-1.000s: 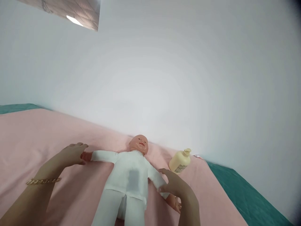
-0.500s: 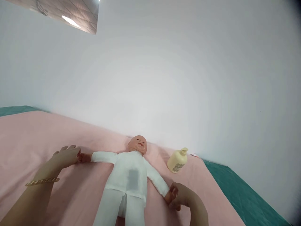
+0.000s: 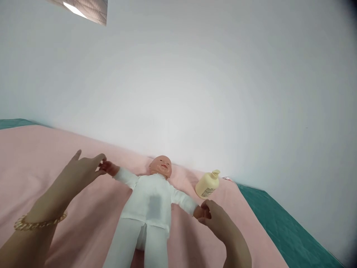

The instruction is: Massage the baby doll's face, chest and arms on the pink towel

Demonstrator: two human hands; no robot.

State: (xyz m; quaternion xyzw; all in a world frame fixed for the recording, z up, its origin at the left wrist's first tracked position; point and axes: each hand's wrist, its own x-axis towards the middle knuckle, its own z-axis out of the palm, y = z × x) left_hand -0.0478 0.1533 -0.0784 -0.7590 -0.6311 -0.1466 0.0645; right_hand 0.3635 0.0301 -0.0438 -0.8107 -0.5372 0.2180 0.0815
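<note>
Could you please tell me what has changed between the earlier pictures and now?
The right hand left the sleeve and took hold of one doll hand. The left hand, at the other doll hand, rose with it. The doll stayed lying face up; the pump bottle stayed standing beside it.

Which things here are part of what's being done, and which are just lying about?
Part of it:
doll, lying face up
left hand and right hand, each holding one of the doll's hands
pink sheet beneath the doll

Apparently just there:
yellow pump bottle, untouched
green cover at the edges
</note>
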